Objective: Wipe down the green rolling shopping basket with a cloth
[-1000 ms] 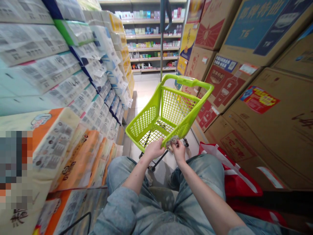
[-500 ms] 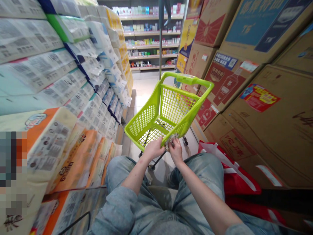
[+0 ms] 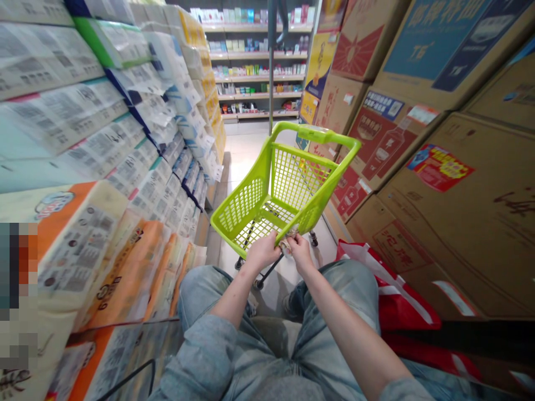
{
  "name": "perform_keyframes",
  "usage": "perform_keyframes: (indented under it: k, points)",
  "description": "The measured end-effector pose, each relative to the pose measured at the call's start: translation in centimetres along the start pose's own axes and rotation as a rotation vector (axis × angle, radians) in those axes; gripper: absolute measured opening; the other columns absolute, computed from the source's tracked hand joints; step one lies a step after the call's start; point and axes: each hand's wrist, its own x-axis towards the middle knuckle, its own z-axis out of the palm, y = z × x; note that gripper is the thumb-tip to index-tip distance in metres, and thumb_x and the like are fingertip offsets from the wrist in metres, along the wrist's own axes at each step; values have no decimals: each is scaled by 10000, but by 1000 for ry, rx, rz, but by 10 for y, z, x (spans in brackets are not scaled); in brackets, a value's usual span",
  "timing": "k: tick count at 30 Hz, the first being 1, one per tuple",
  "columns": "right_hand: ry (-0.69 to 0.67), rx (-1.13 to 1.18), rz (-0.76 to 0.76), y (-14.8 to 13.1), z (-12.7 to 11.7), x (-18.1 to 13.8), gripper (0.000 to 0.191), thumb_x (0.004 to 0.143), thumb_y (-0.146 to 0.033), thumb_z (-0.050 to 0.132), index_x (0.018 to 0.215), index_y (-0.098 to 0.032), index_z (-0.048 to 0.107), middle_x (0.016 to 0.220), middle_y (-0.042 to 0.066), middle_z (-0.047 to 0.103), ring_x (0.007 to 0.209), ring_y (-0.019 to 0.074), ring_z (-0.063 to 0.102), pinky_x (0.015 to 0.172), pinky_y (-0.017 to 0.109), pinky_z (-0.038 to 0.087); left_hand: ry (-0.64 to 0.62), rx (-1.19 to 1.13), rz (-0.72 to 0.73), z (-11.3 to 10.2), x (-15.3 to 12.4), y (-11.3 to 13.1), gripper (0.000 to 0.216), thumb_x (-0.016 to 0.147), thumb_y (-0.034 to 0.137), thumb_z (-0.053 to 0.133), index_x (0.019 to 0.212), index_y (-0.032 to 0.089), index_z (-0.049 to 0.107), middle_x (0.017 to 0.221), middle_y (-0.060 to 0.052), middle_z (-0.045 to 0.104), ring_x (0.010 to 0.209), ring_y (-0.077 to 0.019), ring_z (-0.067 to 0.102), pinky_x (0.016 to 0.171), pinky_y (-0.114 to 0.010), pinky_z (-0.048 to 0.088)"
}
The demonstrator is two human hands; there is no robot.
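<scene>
A small lime-green shopping cart (image 3: 251,203) stands in the aisle just ahead of my knees, its mesh basket empty. My left hand (image 3: 262,252) is closed over the near rim of the basket. My right hand (image 3: 299,250) is closed on a crumpled grey cloth (image 3: 287,243) and presses it against the same rim, right beside my left hand. Both forearms reach out over my jeans-clad legs.
Stacked tissue packs (image 3: 108,167) wall the left side. Big cardboard boxes (image 3: 451,184) are piled on the right, with a red bag (image 3: 393,295) on the floor by my right leg. Product shelves (image 3: 259,72) and a metal pole (image 3: 271,61) close the far end of the tiled aisle.
My right hand with the cloth has slid a little left along the rim, closer to my left hand. The view has shifted slightly; the cart stays put.
</scene>
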Motion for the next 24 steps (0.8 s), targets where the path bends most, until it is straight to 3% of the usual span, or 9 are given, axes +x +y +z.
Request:
perform_keyframes:
  k: [4, 7, 12, 16, 19, 24]
  points:
    - [125, -344, -161, -3, 0, -6, 156, 672, -350, 514, 644, -197, 526, 588, 4, 585, 594, 172, 527, 554, 263, 373, -9, 17, -22, -1, -2, 2, 241, 825, 271, 422, 1065, 250, 432, 945, -53, 655, 890, -226, 628, 683, -277, 433]
    - [168, -448, -222, -3, 1, -13, 144, 717, -343, 504, 683, -205, 529, 633, 19, 594, 621, 187, 536, 575, 273, 373, -15, 18, -27, -2, -3, 3, 242, 822, 265, 423, 1063, 249, 433, 935, -51, 654, 890, -225, 628, 683, -276, 433]
    - [152, -510, -335, 2, 3, -29, 148, 787, -328, 461, 746, -207, 536, 780, 65, 605, 735, 210, 545, 676, 309, 406, -23, -13, 3, -3, -3, 0, 246, 826, 318, 433, 1061, 247, 441, 934, -55, 660, 888, -232, 627, 690, -285, 432]
    - [60, -533, -390, 8, 7, -44, 175, 826, -294, 422, 800, -200, 567, 885, 91, 594, 823, 219, 553, 732, 321, 415, -35, -57, -2, -4, 0, -5, 256, 861, 377, 362, 1053, 241, 463, 951, -52, 665, 880, -229, 627, 692, -285, 428]
    - [-2, -505, -412, 11, 9, -49, 185, 838, -286, 421, 796, -208, 584, 883, 76, 582, 827, 204, 548, 744, 310, 420, -19, -67, 0, -3, 2, -8, 291, 886, 400, 290, 1031, 235, 480, 947, -56, 669, 878, -228, 625, 697, -289, 423]
    - [14, -482, -382, 12, 6, -34, 175, 801, -270, 439, 729, -200, 582, 818, 55, 555, 784, 192, 536, 727, 303, 420, 17, -45, -2, 2, 4, -8, 289, 890, 411, 288, 1023, 241, 479, 917, -50, 674, 840, -233, 632, 657, -290, 417]
